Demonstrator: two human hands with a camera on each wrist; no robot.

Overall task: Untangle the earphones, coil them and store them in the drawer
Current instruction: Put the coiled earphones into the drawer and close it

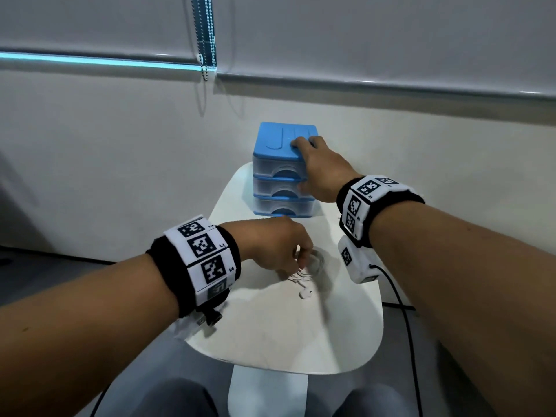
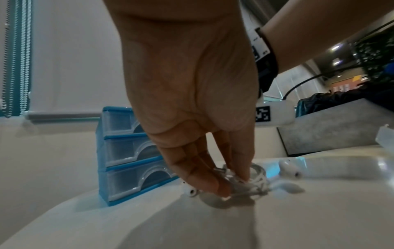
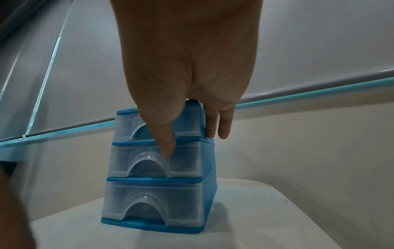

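White earphones lie coiled on the small white table, with one earbud sticking out toward me. My left hand reaches down and pinches the coil between thumb and fingertips; a bud lies on each side. The blue drawer unit with three translucent drawers, all pushed in, stands at the table's far end. My right hand rests on its top right front corner. In the right wrist view the thumb touches the middle drawer's front and straight fingers hang down the right side.
The table is narrow, with a rounded front edge just above my knees. A wall and a roller blind with a bead chain stand right behind the drawer unit. A black cable hangs from my right wrist past the table's right edge.
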